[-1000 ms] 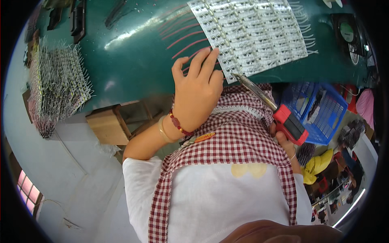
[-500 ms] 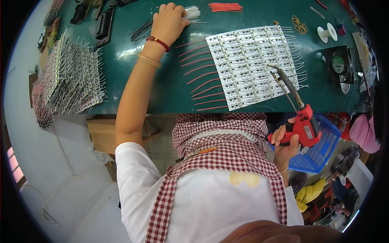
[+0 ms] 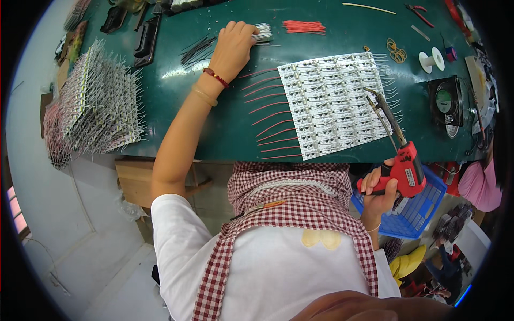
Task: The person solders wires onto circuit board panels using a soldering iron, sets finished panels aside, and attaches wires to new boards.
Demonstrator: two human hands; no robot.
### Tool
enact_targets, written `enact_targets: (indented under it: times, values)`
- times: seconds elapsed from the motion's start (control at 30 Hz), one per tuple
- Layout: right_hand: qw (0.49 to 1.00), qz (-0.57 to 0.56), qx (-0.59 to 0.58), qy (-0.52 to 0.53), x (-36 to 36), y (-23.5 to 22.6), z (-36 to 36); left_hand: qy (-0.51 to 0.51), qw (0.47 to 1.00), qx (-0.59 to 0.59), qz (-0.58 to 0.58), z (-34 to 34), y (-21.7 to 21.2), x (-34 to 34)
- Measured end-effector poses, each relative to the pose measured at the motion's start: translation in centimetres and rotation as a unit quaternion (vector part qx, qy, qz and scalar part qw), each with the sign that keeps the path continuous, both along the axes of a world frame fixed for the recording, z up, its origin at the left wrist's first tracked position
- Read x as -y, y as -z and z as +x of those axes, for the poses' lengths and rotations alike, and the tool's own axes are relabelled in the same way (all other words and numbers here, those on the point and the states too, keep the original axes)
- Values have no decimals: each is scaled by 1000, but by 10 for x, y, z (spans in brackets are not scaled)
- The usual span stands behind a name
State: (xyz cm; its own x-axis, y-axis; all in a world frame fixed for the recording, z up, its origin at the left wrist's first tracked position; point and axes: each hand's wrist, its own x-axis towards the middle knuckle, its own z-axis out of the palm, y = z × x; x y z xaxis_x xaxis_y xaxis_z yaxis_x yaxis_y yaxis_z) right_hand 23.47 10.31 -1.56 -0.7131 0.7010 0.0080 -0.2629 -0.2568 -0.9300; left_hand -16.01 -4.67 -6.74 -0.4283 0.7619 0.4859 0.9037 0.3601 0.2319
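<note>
Soldering work is in hand on a green worktop point(image 3: 214, 123): a white panel of small circuit boards point(image 3: 334, 104) lies flat near the front edge, with red wire leads point(image 3: 270, 120) fanning out from its left side and thin pale leads along its right. The right hand point(image 3: 380, 187) is clenched around the grip of a red soldering gun point(image 3: 404, 166), held just off the front edge of the worktop with its long metal tip reaching up over the right part of the panel; whether the tip touches a board cannot be told. The left hand point(image 3: 233, 48) is stretched well away to the far side, its fingers point(image 3: 246, 32) closed over the end of a bundle of white wires point(image 3: 262, 33), with a bundle of red wires point(image 3: 303, 26) just beside it and loose dark wires point(image 3: 195, 51) to the left. By these signs the step looks like fetching fresh leads while the gun waits. The next move would call for drawing one wire cleanly from the bundle, bringing it back to an unfinished pad and holding it steady under the tip. A large stack of finished-looking wired panels point(image 3: 96, 109) sits at the left end, and a spool point(image 3: 432, 60) and small fan point(image 3: 444, 101) at the right.
</note>
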Motion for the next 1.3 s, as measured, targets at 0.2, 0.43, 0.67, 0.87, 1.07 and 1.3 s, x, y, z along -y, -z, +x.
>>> enact_targets:
  times: [0.2,0.43,0.67,0.87,1.07,1.3]
  values:
    - [1000,2,2,5,-2,-2,-4,-12,1000,24,14,3,-5,-1]
    - [1000,9,-4,4,-3,-4,-9,4,851,454,265,22,-20,0]
    - [1000,17,1,-12,-4,-5,-19,21,757,570,320,40,-5,4]
    - [1000,14,6,-12,-1,-12,-26,18,768,569,294,45,-7,6]
    - [999,22,14,-21,-2,-20,-34,9,733,616,290,46,-22,11]
    - [993,67,73,-60,-4,-36,-60,-18,849,513,125,49,-43,18]
